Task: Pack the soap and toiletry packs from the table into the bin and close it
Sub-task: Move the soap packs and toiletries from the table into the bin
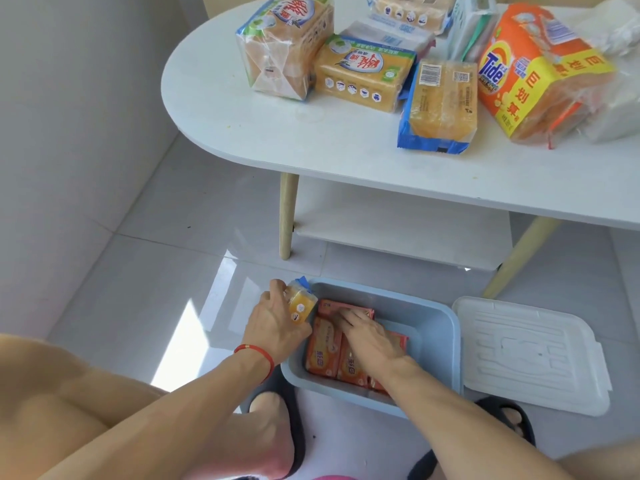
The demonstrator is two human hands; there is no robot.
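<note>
1. Your left hand [277,322]: fingers curled round a small yellow soap bar in clear wrap with a blue end [300,303], holding it at the far left corner of the bin, just above the rim. A red string bracelet [258,355] sits on that wrist.
2. Your right hand [367,336]: fingers straight and flat, pressing on the orange soap packs [323,351] lying side by side on the bin floor.
3. Light-blue rectangular plastic bin [440,327]: on the tiled floor, open, around your right fingers.
4. White ribbed plastic lid [530,355]: flat on the floor, just right of the bin, well right of both hands.
5. White oval bench [263,133]: beyond your fingers, carrying the unpacked stock: yellow soap multipacks in clear wrap [363,77], a blue-edged soap pack [440,105], an orange Tide pack [540,71].
</note>
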